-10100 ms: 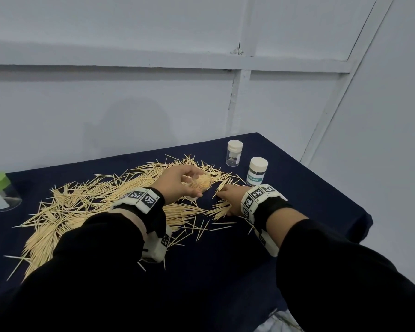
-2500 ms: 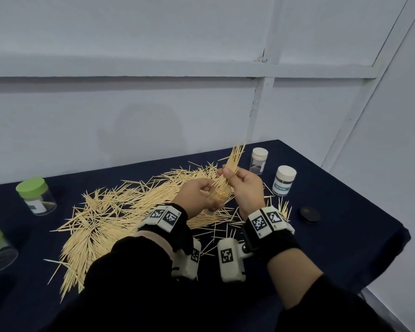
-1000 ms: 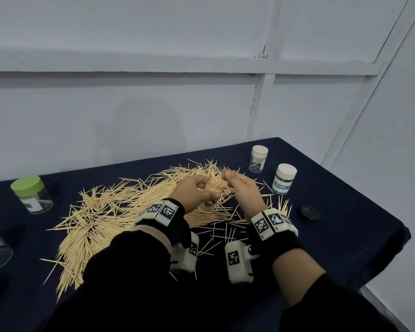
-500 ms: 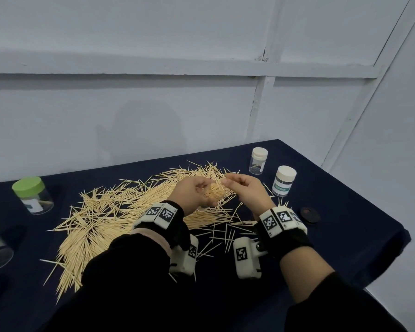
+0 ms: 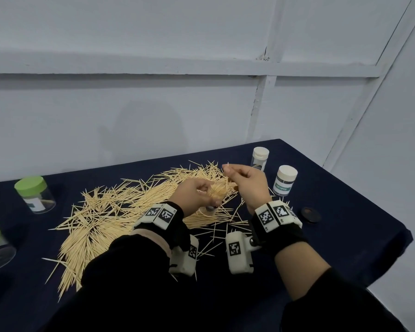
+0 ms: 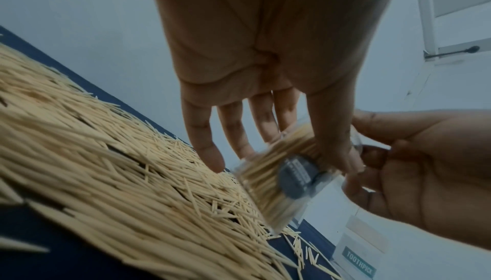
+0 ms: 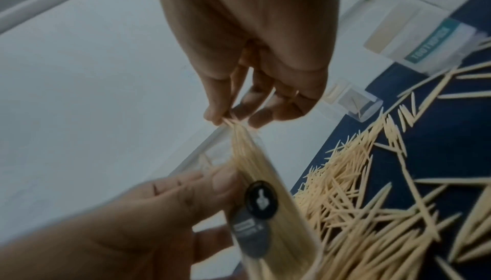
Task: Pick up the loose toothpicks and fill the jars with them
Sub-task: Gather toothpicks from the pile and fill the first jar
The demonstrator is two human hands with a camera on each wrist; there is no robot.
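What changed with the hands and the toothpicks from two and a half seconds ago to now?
The big bunch the right hand held up has gone into the clear jar; now it only pinches a few toothpicks at the mouth. The left hand still grips that jar. The pile and the capped jars stayed put.

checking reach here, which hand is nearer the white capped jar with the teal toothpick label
Right. The right hand hovers just left of the labelled jar, pinching toothpicks. The left hand is farther left, gripping the clear jar over the pile.
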